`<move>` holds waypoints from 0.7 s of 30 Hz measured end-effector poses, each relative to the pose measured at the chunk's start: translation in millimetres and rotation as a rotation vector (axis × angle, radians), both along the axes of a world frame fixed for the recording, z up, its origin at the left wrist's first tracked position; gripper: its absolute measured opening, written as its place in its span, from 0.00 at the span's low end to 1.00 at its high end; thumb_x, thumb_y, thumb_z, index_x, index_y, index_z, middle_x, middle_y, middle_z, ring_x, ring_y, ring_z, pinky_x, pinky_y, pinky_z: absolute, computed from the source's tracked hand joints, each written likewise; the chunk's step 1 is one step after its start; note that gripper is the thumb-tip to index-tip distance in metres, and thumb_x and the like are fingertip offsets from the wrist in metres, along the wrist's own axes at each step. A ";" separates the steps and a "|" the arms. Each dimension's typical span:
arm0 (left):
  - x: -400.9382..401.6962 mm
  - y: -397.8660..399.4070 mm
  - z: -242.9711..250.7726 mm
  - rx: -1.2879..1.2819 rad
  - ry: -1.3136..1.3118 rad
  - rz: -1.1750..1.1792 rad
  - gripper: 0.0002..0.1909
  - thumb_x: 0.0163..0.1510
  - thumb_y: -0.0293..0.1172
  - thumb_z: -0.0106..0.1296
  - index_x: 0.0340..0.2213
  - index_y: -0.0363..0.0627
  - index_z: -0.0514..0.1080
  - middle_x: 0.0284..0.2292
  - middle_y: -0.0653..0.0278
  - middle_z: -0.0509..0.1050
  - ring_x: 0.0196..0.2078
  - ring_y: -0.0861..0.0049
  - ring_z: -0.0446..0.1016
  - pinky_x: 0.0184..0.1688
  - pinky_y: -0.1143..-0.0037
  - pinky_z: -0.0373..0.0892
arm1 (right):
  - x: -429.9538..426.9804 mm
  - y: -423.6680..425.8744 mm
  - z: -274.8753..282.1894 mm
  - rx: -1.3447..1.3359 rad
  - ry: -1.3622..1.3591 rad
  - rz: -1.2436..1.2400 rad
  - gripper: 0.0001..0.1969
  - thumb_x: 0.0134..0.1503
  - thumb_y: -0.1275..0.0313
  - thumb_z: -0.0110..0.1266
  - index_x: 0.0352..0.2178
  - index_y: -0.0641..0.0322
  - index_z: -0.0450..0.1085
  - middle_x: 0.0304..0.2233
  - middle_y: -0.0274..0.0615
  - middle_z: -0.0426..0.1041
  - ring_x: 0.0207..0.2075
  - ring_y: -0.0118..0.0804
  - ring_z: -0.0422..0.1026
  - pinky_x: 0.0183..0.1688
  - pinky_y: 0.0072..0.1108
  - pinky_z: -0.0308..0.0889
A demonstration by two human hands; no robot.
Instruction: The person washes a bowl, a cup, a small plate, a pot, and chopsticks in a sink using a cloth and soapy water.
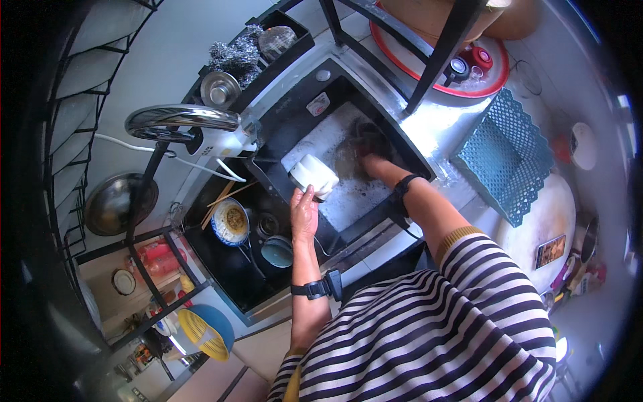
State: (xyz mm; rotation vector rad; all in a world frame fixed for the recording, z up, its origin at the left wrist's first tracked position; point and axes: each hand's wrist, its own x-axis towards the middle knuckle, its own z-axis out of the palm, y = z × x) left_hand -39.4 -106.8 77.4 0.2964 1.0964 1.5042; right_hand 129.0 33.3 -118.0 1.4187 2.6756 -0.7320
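My left hand [304, 213] grips a white rounded container [316, 173] with a dark edge, its thumb on the near side. The container is above the near left part of the soapy water [326, 140] in a black sink [281, 118]. My right hand [372, 162] reaches into the water on the right side of the basin. Its fingers are hidden under the murky water, beside a blurred dark shape [369, 135]. What it holds, if anything, is hidden.
A chrome faucet [183, 120] arches left of the basin. Below it, a blue-rimmed pan [230, 222], chopsticks [221, 203] and a small bowl [277, 251] occupy the black side compartment. Right stands a teal perforated basket [502, 156]. Black rack posts [442, 55] rise behind.
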 end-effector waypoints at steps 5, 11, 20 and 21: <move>-13.8 -6.1 -20.2 -0.075 0.044 -0.005 0.08 0.53 0.26 0.44 0.36 0.40 0.66 0.35 0.66 0.69 0.37 0.81 0.66 0.40 0.80 0.61 | -12.4 9.4 66.6 -0.580 0.056 -0.045 0.13 0.39 0.71 0.49 0.29 0.58 0.73 0.29 0.49 0.73 0.33 0.44 0.72 0.38 0.27 0.66; -0.6 8.5 -15.7 -0.063 0.011 -0.111 0.09 0.52 0.24 0.42 0.36 0.40 0.66 0.34 0.67 0.69 0.35 0.82 0.67 0.38 0.81 0.62 | -6.2 -13.3 197.5 -0.300 0.688 0.178 0.12 0.39 0.67 0.54 0.26 0.62 0.71 0.30 0.50 0.69 0.35 0.46 0.67 0.44 0.31 0.58; 9.6 14.0 16.2 -0.005 0.063 -0.329 0.13 0.52 0.27 0.45 0.40 0.39 0.65 0.36 0.64 0.70 0.39 0.79 0.68 0.44 0.78 0.62 | -38.9 4.5 185.2 -0.599 0.884 -0.281 0.13 0.52 0.65 0.43 0.33 0.64 0.64 0.26 0.47 0.70 0.29 0.38 0.70 0.32 0.26 0.65; 8.0 14.5 19.0 -0.003 0.064 -0.334 0.13 0.52 0.27 0.45 0.40 0.39 0.65 0.36 0.64 0.70 0.39 0.79 0.68 0.44 0.78 0.62 | -32.3 7.1 193.6 -0.742 0.947 -0.338 0.14 0.53 0.65 0.43 0.35 0.64 0.64 0.27 0.42 0.70 0.29 0.32 0.68 0.32 0.23 0.64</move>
